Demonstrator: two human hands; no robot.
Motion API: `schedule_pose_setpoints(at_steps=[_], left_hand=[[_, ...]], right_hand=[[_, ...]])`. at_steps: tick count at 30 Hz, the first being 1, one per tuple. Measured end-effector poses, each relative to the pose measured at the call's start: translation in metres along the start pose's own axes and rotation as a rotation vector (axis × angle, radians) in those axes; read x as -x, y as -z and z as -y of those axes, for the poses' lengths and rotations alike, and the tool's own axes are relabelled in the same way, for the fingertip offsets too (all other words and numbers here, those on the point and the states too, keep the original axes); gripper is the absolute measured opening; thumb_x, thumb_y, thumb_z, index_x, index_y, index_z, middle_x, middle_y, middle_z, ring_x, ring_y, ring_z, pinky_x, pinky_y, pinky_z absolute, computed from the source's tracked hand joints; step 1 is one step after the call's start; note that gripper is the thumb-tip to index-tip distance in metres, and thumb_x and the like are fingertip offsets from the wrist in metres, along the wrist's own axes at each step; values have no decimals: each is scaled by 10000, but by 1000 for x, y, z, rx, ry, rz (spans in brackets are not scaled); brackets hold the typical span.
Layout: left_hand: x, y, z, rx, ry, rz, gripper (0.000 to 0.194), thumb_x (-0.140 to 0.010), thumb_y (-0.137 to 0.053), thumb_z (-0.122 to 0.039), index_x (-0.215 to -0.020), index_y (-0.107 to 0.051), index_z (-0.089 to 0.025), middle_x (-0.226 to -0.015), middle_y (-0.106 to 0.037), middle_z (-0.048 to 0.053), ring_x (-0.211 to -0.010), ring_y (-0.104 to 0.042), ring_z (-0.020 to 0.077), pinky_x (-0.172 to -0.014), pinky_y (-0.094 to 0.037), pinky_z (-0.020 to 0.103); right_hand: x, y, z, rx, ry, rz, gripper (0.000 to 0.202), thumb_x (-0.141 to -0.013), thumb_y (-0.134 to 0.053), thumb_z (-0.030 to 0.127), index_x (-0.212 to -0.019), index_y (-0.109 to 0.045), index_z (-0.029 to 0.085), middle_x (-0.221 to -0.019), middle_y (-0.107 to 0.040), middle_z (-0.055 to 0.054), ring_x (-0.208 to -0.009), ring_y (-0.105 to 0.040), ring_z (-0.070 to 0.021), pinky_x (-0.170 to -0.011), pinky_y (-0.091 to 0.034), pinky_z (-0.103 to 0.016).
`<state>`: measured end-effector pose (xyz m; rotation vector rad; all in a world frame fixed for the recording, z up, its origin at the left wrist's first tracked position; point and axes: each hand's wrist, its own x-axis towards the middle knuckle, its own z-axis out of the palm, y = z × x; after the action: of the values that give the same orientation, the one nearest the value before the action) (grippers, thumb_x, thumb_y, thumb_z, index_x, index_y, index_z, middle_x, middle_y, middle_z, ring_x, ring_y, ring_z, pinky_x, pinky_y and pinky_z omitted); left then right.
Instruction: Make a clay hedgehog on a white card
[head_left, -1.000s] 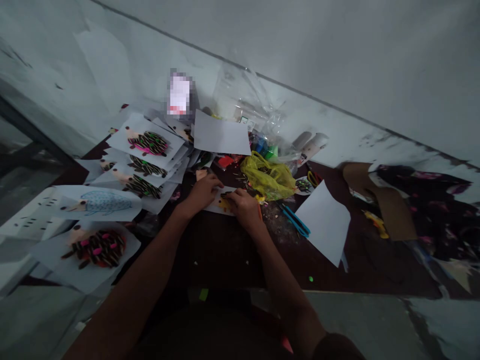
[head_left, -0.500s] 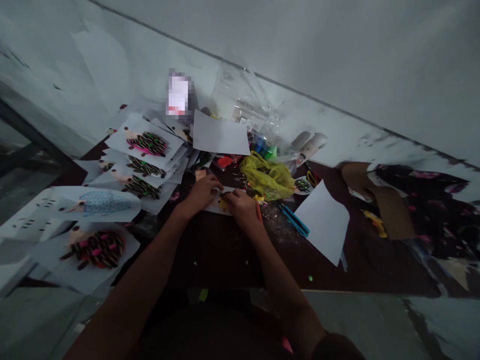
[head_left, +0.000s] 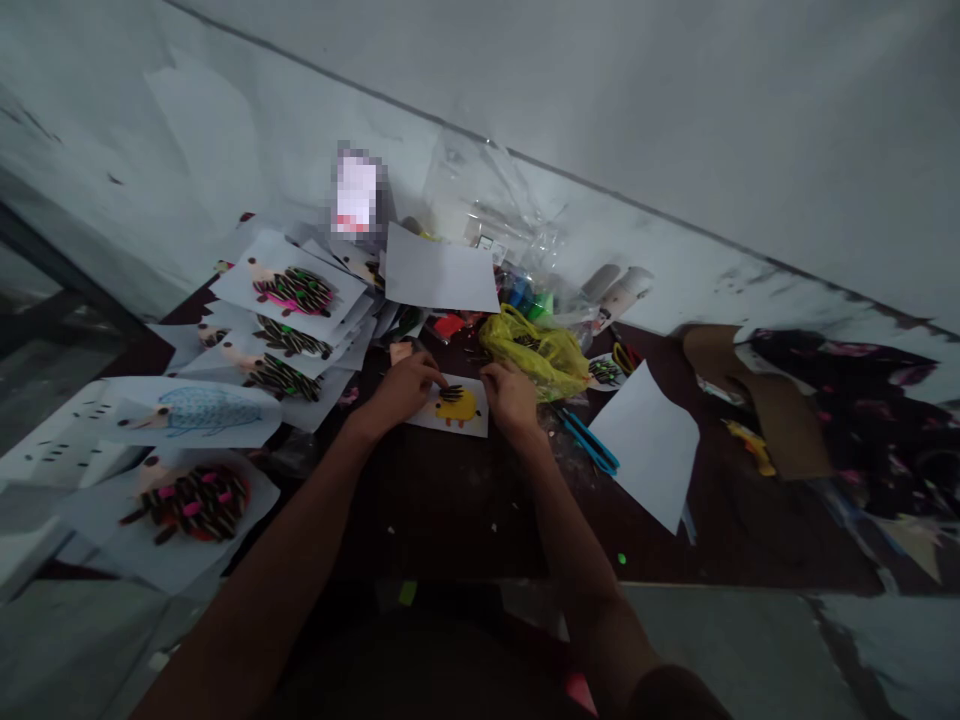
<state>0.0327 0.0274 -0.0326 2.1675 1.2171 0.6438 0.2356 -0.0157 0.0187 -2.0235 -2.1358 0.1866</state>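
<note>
A small white card lies on the dark table in front of me. On it is a yellow hedgehog figure with dark spines on its upper back and orange feet. My left hand rests over the card's left side, fingers stretched, a fingertip by the spines. At the upper right corner of the card, my right hand has its fingers pinched together; what they hold, if anything, is too small to make out. Just beyond it lies a crumpled yellow plastic bag with dark pieces showing inside.
Blue-handled scissors and a white sheet lie to the right. Stacked hedgehog pictures and a blue hedgehog drawing cover the left. A propped white sheet, clear plastic bags and brown cardboard stand further back.
My right hand has lifted off the hedgehog figure and moved right to the card's upper corner, uncovering the yellow body and dark spines. My left hand stays nearly in place.
</note>
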Motion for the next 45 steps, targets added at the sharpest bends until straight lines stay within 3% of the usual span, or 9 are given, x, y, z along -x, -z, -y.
schedule_pose_setpoints(at_steps=[3,9,14,18,23,26,30,36,45], left_hand=[[0,0,-1,-18,6,2,424,-840,-487,-41,-988,-841,-220,-1125,-686,86,-1073,-656,221,-1000,-530,352],[0,-1,1,-31,4,-29,408,-838,-484,-61,-1001,-829,-208,-1147,-702,84,-1095,-660,225,-1012,-536,364],[0,-2,4,-21,-18,-43,408,-813,-495,-52,-1005,-819,-208,-1142,-706,77,-1098,-660,222,-1020,-534,363],[0,-1,3,-16,-12,-38,405,-814,-492,-51,-1011,-816,-194,-1140,-705,85,-1094,-662,231,-1022,-532,372],[0,-2,1,-6,13,-45,384,-809,-508,-60,-1003,-814,-189,-1135,-702,91,-1085,-665,238,-1007,-535,369],[1,-2,1,6,7,-55,376,-797,-533,-70,-1024,-806,-192,-1120,-699,82,-1062,-663,228,-981,-532,356],[3,0,-3,47,19,-42,360,-765,-599,-96,-1048,-795,-199,-1091,-675,67,-889,-643,190,-856,-546,332],[5,1,-6,149,-2,-72,308,-779,-785,-265,-1083,-786,-216,-1193,-586,78,-843,-598,164,-814,-547,329],[3,0,-7,49,-15,10,205,-828,-750,-268,-1018,-822,-239,-992,-674,44,-916,-635,199,-849,-505,309]], right_hand=[[-15,4,2,85,-37,71,310,-1052,-485,261,-1168,-770,227,-1172,-726,-92,-1033,-665,-224,-795,-457,-290],[-44,-5,10,186,26,101,329,-1053,-481,266,-1205,-768,213,-1218,-705,-130,-1037,-669,-238,-786,-469,-293],[-50,-10,13,224,47,114,339,-1055,-414,196,-1189,-726,178,-1207,-696,-174,-1041,-664,-259,-794,-482,-314],[-43,-7,10,133,30,65,330,-1043,-378,147,-1214,-660,145,-1195,-701,-181,-1030,-658,-260,-827,-483,-328],[-25,-7,-9,-233,95,-68,295,-980,-414,144,-1087,-687,177,-1026,-736,-91,-939,-652,-210,-879,-486,-316],[-13,-13,-20,-458,79,-35,326,-909,-421,124,-1043,-716,162,-977,-742,-68,-858,-655,-182,-836,-510,-299],[1,-22,-26,-624,23,15,394,-875,-445,138,-1163,-715,141,-987,-757,-64,-757,-650,-155,-720,-520,-269],[17,-21,-19,-564,113,-73,192,-929,-614,227,-1016,-782,197,-1018,-775,-77,-936,-693,-199,-875,-530,-316],[22,-19,-9,-303,179,1,260,-991,-581,156,-1097,-806,232,-1003,-740,-69,-942,-675,-185,-844,-503,-271]])
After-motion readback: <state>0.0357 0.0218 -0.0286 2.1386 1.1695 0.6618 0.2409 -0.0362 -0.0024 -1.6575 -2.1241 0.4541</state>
